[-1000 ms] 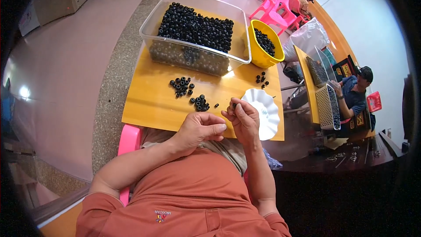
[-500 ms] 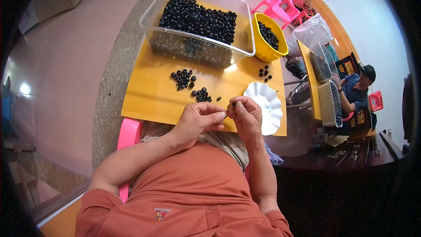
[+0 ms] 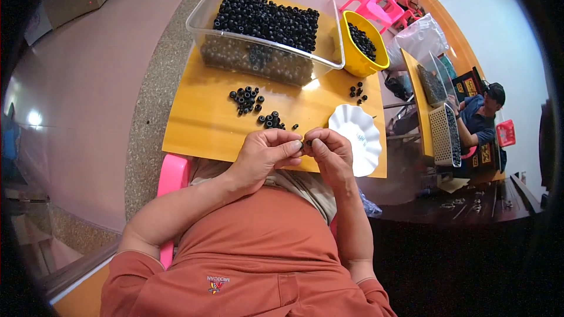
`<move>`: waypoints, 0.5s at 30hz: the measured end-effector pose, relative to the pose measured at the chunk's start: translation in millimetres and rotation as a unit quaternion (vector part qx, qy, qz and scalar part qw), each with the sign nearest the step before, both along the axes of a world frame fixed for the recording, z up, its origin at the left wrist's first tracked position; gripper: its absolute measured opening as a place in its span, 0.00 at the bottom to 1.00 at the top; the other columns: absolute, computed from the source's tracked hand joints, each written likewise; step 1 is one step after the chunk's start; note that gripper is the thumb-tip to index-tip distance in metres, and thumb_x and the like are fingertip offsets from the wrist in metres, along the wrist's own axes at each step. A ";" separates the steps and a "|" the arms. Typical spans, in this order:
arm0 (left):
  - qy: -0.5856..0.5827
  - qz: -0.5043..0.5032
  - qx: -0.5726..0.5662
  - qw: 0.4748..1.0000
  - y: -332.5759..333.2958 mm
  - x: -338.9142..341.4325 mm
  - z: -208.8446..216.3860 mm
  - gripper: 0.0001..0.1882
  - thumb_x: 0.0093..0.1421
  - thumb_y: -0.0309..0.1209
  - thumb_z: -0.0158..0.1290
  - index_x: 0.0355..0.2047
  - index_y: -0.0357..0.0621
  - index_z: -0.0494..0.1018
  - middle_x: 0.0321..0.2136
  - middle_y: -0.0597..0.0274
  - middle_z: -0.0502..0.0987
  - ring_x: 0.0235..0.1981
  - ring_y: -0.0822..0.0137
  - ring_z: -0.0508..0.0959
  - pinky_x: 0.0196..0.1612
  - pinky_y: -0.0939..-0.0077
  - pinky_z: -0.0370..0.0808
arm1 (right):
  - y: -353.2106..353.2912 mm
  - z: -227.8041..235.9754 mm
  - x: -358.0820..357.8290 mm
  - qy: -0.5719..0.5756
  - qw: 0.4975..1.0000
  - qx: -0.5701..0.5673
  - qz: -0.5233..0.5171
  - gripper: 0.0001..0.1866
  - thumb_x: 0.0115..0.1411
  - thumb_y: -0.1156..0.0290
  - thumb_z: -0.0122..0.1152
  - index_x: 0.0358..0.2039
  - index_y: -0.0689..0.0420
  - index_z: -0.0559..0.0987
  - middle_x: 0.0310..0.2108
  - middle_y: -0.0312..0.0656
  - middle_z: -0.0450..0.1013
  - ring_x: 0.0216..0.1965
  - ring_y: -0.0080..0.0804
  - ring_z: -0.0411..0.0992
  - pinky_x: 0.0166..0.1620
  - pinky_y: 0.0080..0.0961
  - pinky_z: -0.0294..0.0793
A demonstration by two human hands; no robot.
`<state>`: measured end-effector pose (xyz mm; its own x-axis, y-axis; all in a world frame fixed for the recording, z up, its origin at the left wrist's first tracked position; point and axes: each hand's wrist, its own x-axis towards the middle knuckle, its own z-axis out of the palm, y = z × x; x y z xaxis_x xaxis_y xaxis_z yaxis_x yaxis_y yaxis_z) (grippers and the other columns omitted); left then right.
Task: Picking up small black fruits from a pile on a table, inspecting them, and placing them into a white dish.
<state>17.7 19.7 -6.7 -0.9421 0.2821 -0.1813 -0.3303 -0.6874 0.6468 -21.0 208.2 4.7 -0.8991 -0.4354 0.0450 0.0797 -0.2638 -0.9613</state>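
My left hand and my right hand meet fingertip to fingertip over the near edge of the yellow table. Between my right thumb and index finger is a small round black piece. The left thumb and index finger are also pinched, with a bit of something dark at their tips, mostly covered. Just beyond my left hand lies a small pile of black ring-like pieces, with a larger pile farther off. A white scalloped plate rests beside my right hand.
A clear plastic bin full of black pieces stands at the table's far side, next to a yellow tub of the same. Several loose pieces lie before the tub. A co-worker sits at another table on the right.
My hands have come together, the gap between their fingertips closing. The right fingers have shifted slightly left around the black piece. Piles and containers stay in place; the view has tilted slightly.
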 end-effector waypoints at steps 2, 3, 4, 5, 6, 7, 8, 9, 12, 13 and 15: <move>0.002 0.003 0.000 1.000 -0.6 0.2 2.3 0.10 0.60 0.26 0.55 0.41 0.36 0.73 0.35 0.60 0.77 0.34 0.70 0.79 0.39 0.77 0.80 | -0.1 1.7 -0.3 0.015 1.000 0.020 0.017 0.09 0.62 0.73 0.57 0.39 0.65 0.75 0.34 0.40 0.75 0.35 0.28 0.75 0.43 0.24 0.75; 0.006 0.002 -0.002 1.000 -1.3 0.4 4.2 0.09 0.60 0.25 0.55 0.41 0.36 0.73 0.35 0.59 0.77 0.35 0.69 0.79 0.39 0.77 0.80 | 0.3 1.7 0.0 0.015 1.000 0.020 0.016 0.09 0.62 0.73 0.57 0.39 0.65 0.75 0.34 0.40 0.75 0.35 0.28 0.75 0.43 0.24 0.75; 0.011 0.000 -0.005 1.000 -1.9 0.4 5.3 0.09 0.60 0.25 0.55 0.41 0.36 0.73 0.35 0.59 0.77 0.35 0.69 0.79 0.39 0.77 0.80 | 0.5 2.0 0.3 0.016 0.999 0.029 0.017 0.08 0.62 0.73 0.57 0.39 0.65 0.76 0.34 0.40 0.75 0.35 0.27 0.75 0.43 0.23 0.75; 0.010 0.000 -0.005 1.000 -2.0 0.1 5.3 0.09 0.60 0.25 0.55 0.41 0.36 0.73 0.35 0.59 0.77 0.35 0.69 0.79 0.39 0.77 0.80 | 0.8 2.2 0.4 0.018 0.999 0.039 0.017 0.08 0.62 0.74 0.57 0.39 0.65 0.76 0.34 0.40 0.75 0.36 0.27 0.75 0.43 0.23 0.75; 0.013 -0.002 -0.012 1.000 -1.9 -0.2 5.1 0.09 0.60 0.25 0.55 0.40 0.36 0.73 0.35 0.59 0.77 0.35 0.70 0.79 0.39 0.77 0.80 | 1.3 2.2 0.2 0.018 0.999 0.038 0.017 0.08 0.62 0.74 0.57 0.39 0.65 0.76 0.34 0.40 0.75 0.36 0.27 0.75 0.43 0.23 0.75; 0.015 -0.003 -0.020 1.000 -2.0 -0.5 4.6 0.09 0.60 0.26 0.56 0.40 0.35 0.73 0.35 0.59 0.78 0.35 0.70 0.79 0.39 0.77 0.80 | 1.7 2.1 -0.3 0.020 0.999 0.041 0.021 0.08 0.62 0.74 0.57 0.38 0.65 0.76 0.34 0.40 0.75 0.35 0.26 0.75 0.43 0.23 0.75; 0.015 -0.002 -0.020 1.000 -2.1 -0.9 3.5 0.09 0.60 0.26 0.56 0.40 0.35 0.73 0.35 0.59 0.78 0.35 0.70 0.79 0.39 0.77 0.80 | 1.9 2.0 -0.6 0.023 0.999 0.043 0.024 0.07 0.62 0.74 0.57 0.38 0.65 0.76 0.33 0.40 0.75 0.35 0.26 0.75 0.43 0.22 0.75; 0.019 -0.010 -0.027 0.999 -2.1 -1.3 1.9 0.09 0.60 0.26 0.56 0.40 0.35 0.73 0.34 0.59 0.78 0.34 0.70 0.79 0.39 0.77 0.80 | 1.7 3.3 -0.1 0.023 0.999 0.043 0.025 0.07 0.62 0.74 0.57 0.38 0.65 0.76 0.33 0.40 0.75 0.35 0.26 0.75 0.43 0.22 0.75; 0.025 -0.017 -0.041 0.999 -2.2 -1.0 3.5 0.09 0.59 0.26 0.56 0.39 0.35 0.74 0.34 0.59 0.78 0.33 0.71 0.79 0.38 0.78 0.80 | 1.0 8.4 0.9 0.026 0.997 0.063 0.032 0.07 0.63 0.74 0.56 0.37 0.66 0.76 0.33 0.39 0.75 0.35 0.25 0.74 0.43 0.22 0.74; 0.029 -0.018 -0.049 0.998 -2.0 -0.6 4.4 0.09 0.59 0.26 0.56 0.39 0.35 0.74 0.34 0.59 0.78 0.33 0.71 0.79 0.38 0.78 0.80 | 1.4 9.0 0.1 0.035 0.996 0.065 0.041 0.07 0.63 0.74 0.56 0.37 0.66 0.76 0.33 0.39 0.74 0.36 0.25 0.74 0.43 0.21 0.74; 0.030 -0.022 -0.052 0.998 -2.0 -0.4 4.0 0.09 0.59 0.26 0.56 0.39 0.35 0.74 0.34 0.59 0.78 0.33 0.71 0.79 0.38 0.78 0.80 | 1.9 10.8 -0.6 0.045 0.995 0.068 0.050 0.07 0.63 0.75 0.55 0.36 0.66 0.76 0.33 0.39 0.74 0.36 0.24 0.73 0.43 0.21 0.74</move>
